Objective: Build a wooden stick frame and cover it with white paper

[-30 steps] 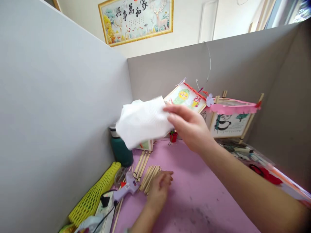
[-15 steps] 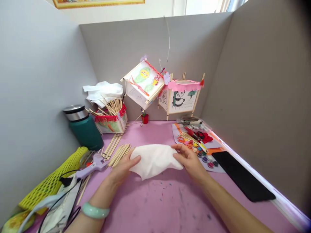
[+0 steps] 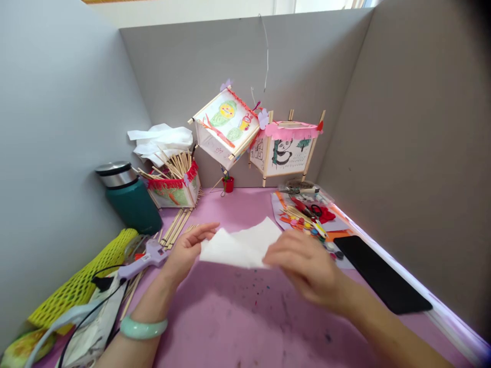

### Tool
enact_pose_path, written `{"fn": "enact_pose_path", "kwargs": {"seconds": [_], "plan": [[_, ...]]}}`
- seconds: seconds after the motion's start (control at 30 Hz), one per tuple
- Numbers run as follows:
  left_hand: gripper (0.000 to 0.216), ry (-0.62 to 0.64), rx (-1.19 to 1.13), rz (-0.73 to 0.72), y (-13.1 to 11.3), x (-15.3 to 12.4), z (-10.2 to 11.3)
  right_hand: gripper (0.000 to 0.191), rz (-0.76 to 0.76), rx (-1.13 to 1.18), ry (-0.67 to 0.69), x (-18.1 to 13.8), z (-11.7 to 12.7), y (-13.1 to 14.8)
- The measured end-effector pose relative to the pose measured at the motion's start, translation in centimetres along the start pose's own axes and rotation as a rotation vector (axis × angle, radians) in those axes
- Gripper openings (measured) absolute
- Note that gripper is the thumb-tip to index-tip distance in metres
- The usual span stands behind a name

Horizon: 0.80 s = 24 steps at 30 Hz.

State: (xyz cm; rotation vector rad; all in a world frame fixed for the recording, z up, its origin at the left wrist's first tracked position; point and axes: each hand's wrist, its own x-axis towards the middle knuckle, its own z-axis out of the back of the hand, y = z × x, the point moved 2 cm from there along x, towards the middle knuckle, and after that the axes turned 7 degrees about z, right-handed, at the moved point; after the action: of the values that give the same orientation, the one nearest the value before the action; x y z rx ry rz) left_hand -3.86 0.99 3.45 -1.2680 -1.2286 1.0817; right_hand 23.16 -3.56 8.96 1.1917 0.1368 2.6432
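A white paper tissue (image 3: 242, 246) is held just above the purple table top (image 3: 238, 327) between both hands. My left hand (image 3: 187, 250) pinches its left edge, a pale green bangle (image 3: 142, 328) on that wrist. My right hand (image 3: 307, 266) grips the tissue's right edge and is smeared by motion. Loose wooden sticks (image 3: 175, 229) lie behind my left hand.
A purple glue gun (image 3: 148, 255) with black cord, yellow foam netting (image 3: 82, 278) and a green flask (image 3: 129, 197) stand at left. A box of sticks (image 3: 174, 181), more tissues (image 3: 161, 140) and two paper lanterns (image 3: 224, 128) (image 3: 286, 148) sit behind. Paints (image 3: 314, 230) and a black phone (image 3: 381, 278) lie right. Grey partitions enclose the table.
The tissue came down from high in my right hand to the table, where both hands took it. Since then it has been lifted slightly and pulled out flatter; my right hand moved nearer me.
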Motion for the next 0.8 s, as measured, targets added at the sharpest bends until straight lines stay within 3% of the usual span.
{"fn": "enact_pose_path", "kwargs": {"seconds": [0.07, 0.13, 0.2, 0.27, 0.37, 0.47, 0.57, 0.7, 0.8], "plan": [[0.041, 0.014, 0.153, 0.040, 0.4, 0.0, 0.7, 0.025, -0.035, 0.023, 0.266, -1.8, -1.3, 1.3], [0.044, 0.001, 0.271, 0.024, 0.6, 0.0, 1.1, 0.013, -0.138, 0.065, 0.431, -3.4, -2.2, 2.0], [0.042, 0.009, 0.372, -0.005, 0.7, -0.1, 1.0, 0.012, -0.234, 0.061, 0.432, -4.1, -2.4, 2.1], [0.038, 0.059, 0.517, -0.048, 0.8, -0.4, 0.2, 0.020, -0.320, -0.068, 0.324, -3.7, -1.9, 1.8], [0.033, 0.199, 0.791, -0.122, 1.0, -1.1, -1.4, 0.026, -0.415, -0.316, 0.212, -2.2, -1.2, 1.5], [0.042, 0.372, 1.023, -0.192, 1.6, -1.8, -2.8, 0.027, -0.443, -0.329, 0.215, -1.7, -2.0, 1.5], [0.072, 0.545, 1.202, -0.169, 2.5, -2.3, -3.5, 0.043, -0.450, -0.332, 0.297, -3.5, -4.2, 0.6], [0.100, 0.701, 1.328, -0.056, 3.0, -2.6, -3.4, 0.075, -0.505, -0.115, 0.626, -6.5, -6.4, -1.6], [0.098, 0.683, 1.293, -0.085, 2.6, -2.6, -3.2, 0.066, -0.571, -0.043, 0.612, -6.1, -5.5, -3.2]]}}
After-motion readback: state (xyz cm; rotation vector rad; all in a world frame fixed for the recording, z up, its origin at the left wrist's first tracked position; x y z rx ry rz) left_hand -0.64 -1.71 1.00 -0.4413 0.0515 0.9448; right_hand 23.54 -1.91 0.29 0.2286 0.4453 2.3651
